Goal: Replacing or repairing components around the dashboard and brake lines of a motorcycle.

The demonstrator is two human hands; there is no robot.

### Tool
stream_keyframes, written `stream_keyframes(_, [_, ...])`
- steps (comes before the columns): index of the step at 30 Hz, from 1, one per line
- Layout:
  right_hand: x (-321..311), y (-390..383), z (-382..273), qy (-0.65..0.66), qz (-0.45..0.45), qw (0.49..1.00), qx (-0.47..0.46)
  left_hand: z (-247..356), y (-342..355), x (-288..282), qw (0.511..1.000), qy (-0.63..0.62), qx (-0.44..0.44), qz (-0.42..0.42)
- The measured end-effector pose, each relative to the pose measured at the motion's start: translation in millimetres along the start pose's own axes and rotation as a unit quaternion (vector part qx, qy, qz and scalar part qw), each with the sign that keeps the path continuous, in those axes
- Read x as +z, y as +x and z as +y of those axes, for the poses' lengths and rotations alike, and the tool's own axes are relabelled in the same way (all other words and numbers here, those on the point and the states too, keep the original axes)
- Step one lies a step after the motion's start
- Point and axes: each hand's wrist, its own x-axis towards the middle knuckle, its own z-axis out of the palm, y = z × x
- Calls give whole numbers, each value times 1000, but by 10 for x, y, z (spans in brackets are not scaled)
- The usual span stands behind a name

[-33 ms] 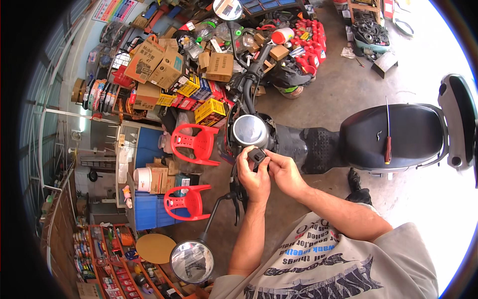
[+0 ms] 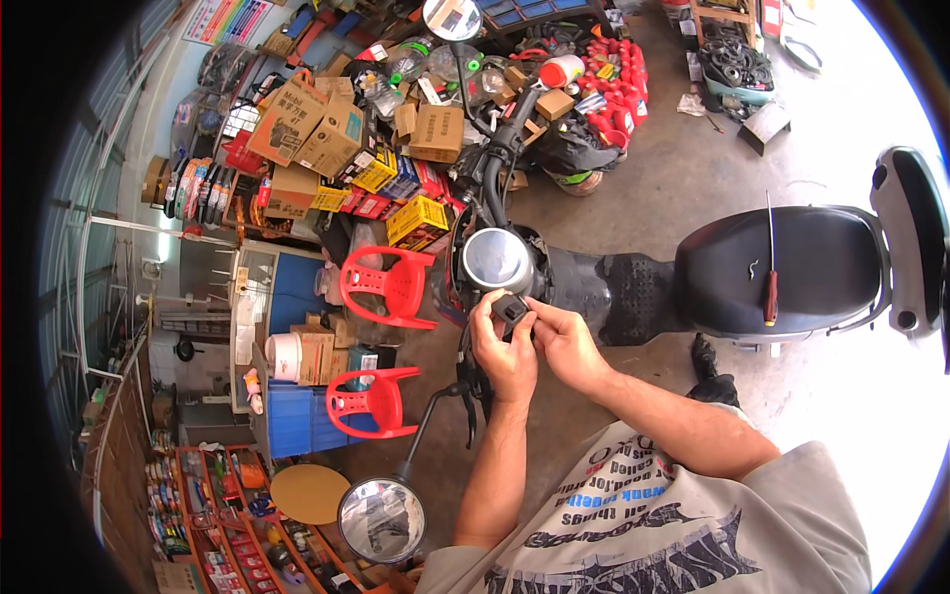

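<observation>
Fingertips (image 2: 485,311) of the left hand (image 2: 511,361) and right hand (image 2: 570,346) pinch a small black part (image 2: 512,309) mid-frame. At frame right, a screwdriver (image 2: 771,295) lies on a black seat (image 2: 831,262).

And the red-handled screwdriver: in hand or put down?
Put down: the screwdriver lies across the black seat; the left hand and right hand are at a small black part.

Blown-out white glare at right
</observation>
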Motion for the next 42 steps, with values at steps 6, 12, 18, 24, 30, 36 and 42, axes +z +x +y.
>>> stream_keyframes(6, [42, 19, 83, 41, -5, 999, -14, 27, 1, 5, 1000, -14, -10, 9])
stream_keyframes(12, [69, 25, 76, 63, 1, 998, -20, 21, 9, 8, 1000, -11, -5, 11])
stream_keyframes(18, [70, 29, 100, 53, 8, 998, -20, 31, 15, 20, 1000, -11, -1, 17])
stream_keyframes(24, [71, 39, 95, 69, 8, 997, -20, 19, 18, 51, 999, -33, -5, 33])
stream_keyframes(30, [-81, 105, -22, 13, -16, 1000, -15, 7, -1, 78, 988, -138, -63, 0])
stream_keyframes(36, [-155, 29, -189, -123, -19, 992, -23, -142, 71, -43, 958, -245, -148, 25])
stream_keyframes(42, [-118, 85, -216, -255, -23, 964, -75, -66, 236, -142, 911, -329, -248, 23])
